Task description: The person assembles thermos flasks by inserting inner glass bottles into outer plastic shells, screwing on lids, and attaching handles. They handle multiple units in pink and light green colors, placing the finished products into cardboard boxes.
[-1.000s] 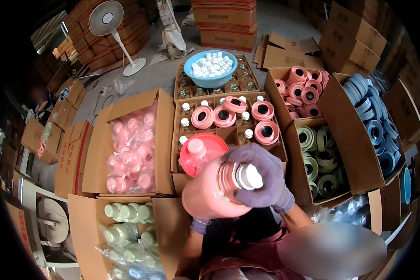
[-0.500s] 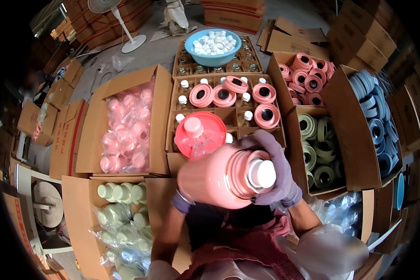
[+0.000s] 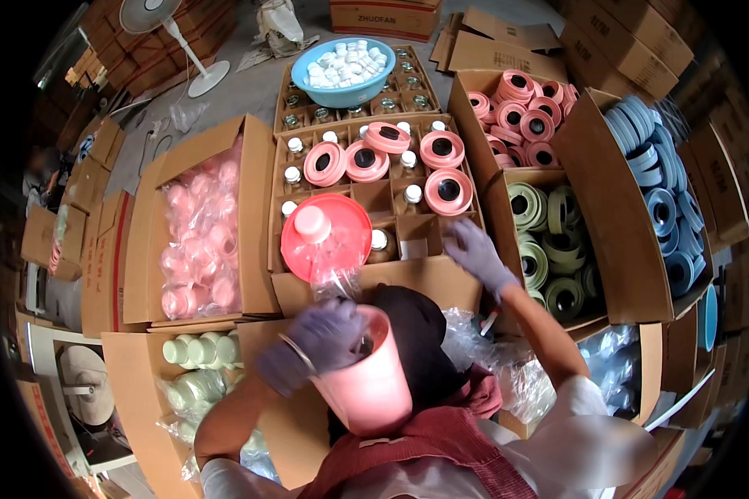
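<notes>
Close to my lap, a pink flask body [image 3: 366, 382] stands tilted with its open rim upward and a dark hollow inside. My left hand [image 3: 320, 337] is closed over the rim's left side, partly covering the opening. My right hand [image 3: 478, 256] is open and empty, fingers stretched over the near right corner of a divided carton [image 3: 441, 279]. White-capped glass bottles [image 3: 379, 244] stand in several of its cells, with pink rings [image 3: 448, 191] lying on top. A red round lid [image 3: 354, 220] carrying a pink cup [image 3: 313, 224] and clear plastic rests at the carton's left.
Cartons surround me: bagged pink cups [image 3: 200, 241] at left, pale green cups [image 3: 200, 349] nearer, pink [image 3: 537, 125], green [image 3: 564, 298] and blue rings [image 3: 662, 208] at right. A blue basin [image 3: 349, 91] of white caps sits farther back. A fan [image 3: 208, 79] stands far left.
My right hand has left the pink flask and moved to the divided carton. The flask has come down toward my lap, rim up, under my left hand. Its white cap no longer shows.
</notes>
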